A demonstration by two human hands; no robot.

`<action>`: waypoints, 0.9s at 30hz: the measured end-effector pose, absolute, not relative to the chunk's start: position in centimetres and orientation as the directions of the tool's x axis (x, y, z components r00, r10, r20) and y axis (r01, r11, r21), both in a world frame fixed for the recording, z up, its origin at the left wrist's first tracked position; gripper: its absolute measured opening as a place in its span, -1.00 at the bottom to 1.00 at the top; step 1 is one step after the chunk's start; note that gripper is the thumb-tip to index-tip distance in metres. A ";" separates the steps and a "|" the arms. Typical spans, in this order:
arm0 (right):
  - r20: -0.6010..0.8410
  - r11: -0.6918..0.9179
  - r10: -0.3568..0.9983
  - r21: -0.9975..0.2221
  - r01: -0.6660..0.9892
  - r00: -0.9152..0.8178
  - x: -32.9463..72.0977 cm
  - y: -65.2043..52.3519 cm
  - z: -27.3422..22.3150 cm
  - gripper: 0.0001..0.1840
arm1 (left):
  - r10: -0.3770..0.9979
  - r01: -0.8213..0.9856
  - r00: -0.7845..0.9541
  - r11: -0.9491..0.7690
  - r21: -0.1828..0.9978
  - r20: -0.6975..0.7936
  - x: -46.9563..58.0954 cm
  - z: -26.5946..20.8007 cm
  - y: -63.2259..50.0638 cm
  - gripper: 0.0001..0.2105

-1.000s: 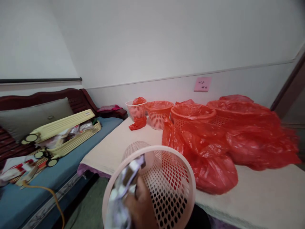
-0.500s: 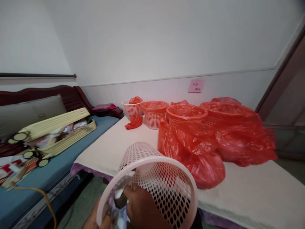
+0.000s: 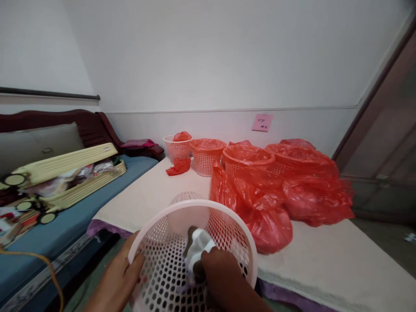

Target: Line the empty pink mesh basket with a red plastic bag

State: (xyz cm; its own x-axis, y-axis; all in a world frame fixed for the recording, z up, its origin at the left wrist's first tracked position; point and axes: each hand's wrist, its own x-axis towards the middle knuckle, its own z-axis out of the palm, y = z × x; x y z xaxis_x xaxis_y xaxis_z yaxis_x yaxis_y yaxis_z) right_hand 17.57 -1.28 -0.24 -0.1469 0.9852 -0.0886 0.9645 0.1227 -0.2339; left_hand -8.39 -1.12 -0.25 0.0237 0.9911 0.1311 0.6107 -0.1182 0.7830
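Observation:
A pale pink perforated plastic basket (image 3: 169,268) is tilted toward me at the bottom centre. My left hand (image 3: 118,279) grips its near-left rim, fingers curled over the edge. My right hand (image 3: 224,277) reaches inside the basket, closed on a white and grey cloth (image 3: 196,249) pressed against the inner wall. A heap of red plastic bags (image 3: 269,199) lies just beyond the basket on the cream-covered table (image 3: 156,193).
Several small baskets lined with red bags (image 3: 208,154) stand along the far wall, with a loose red bag (image 3: 178,166) beside them. A pink note (image 3: 261,122) sticks to the wall. At left, a blue sofa (image 3: 65,221) holds a yellow folded item (image 3: 65,171).
The basket has tipped its opening up toward me. My left hand came into view on the rim, and my right hand pushed the cloth deeper inside.

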 end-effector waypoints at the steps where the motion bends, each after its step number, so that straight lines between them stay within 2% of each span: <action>1: -0.101 0.112 0.985 -0.235 0.965 -0.139 17.6 -1.8 0.3 -0.72 | 0.988 0.608 0.021 -0.136 0.782 0.155 -8.6 0.0 -1.0 -0.49; 5: -0.078 0.018 0.996 -0.216 0.976 -0.036 18.6 -3.0 3.3 -0.67 | 0.973 0.604 -0.064 -0.139 0.785 0.222 -9.2 0.8 -0.8 -0.51; 9: 0.009 -0.081 0.996 -0.256 0.963 0.086 20.4 -2.4 6.4 -0.74 | 0.964 0.566 -0.158 -0.088 0.819 0.213 -9.2 0.6 -1.4 -0.56; 12: 0.161 -0.072 0.974 -0.454 0.888 0.161 20.3 -0.8 7.2 -0.77 | 0.975 0.462 -0.173 -0.048 0.886 0.143 -8.4 -0.3 -2.2 -0.52; 14: 0.224 0.048 0.966 -0.637 0.769 0.126 18.7 -0.1 6.9 -0.77 | 0.983 0.422 -0.146 -0.041 0.906 0.113 -7.6 -0.9 -2.8 -0.49; 16: 0.267 0.192 0.964 -0.730 0.656 0.015 16.2 0.1 6.6 -0.79 | 0.986 0.437 -0.099 -0.080 0.896 0.136 -7.0 -1.3 -3.2 -0.49; 17: 0.335 0.314 0.937 -0.696 0.646 -0.096 14.9 0.1 6.5 -0.79 | 0.986 0.449 -0.075 -0.102 0.888 0.152 -6.9 -1.3 -3.3 -0.49; 18: 0.394 0.434 0.892 -0.611 0.663 -0.221 13.8 0.1 6.5 -0.81 | 0.985 0.455 -0.063 -0.117 0.883 0.162 -6.9 -1.2 -3.3 -0.48; 20: 0.484 0.610 0.769 -0.358 0.707 -0.418 12.7 0.3 6.8 -0.76 | 0.984 0.484 -0.075 -0.107 0.869 0.163 -7.5 -0.5 -3.2 -0.47; 21: 0.511 0.640 0.721 -0.230 0.733 -0.469 12.7 0.6 7.1 -0.72 | 0.983 0.512 -0.081 -0.100 0.853 0.164 -8.0 0.0 -3.0 -0.48; 23: 0.558 0.601 0.677 -0.043 0.798 -0.480 13.7 1.5 7.6 -0.65 | 0.982 0.592 -0.070 -0.102 0.800 0.178 -9.3 1.0 -2.5 -0.50; 24: 0.568 0.551 0.686 0.003 0.835 -0.455 14.5 2.1 7.9 -0.62 | 0.981 0.631 -0.060 -0.106 0.769 0.184 -10.0 1.4 -2.3 -0.51; 27: 0.468 0.368 0.828 -0.041 0.929 -0.307 16.9 3.2 7.8 -0.60 | 0.981 0.703 -0.059 -0.090 0.705 0.184 -11.2 2.2 -2.0 -0.51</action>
State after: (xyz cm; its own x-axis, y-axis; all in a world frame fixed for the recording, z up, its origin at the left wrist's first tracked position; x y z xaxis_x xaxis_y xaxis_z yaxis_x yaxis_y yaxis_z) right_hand 16.88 3.17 7.82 -0.3074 0.8284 0.4682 0.9290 0.3678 -0.0408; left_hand -11.18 -2.04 2.24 -0.0589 0.9811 0.1843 0.7029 -0.0903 0.7055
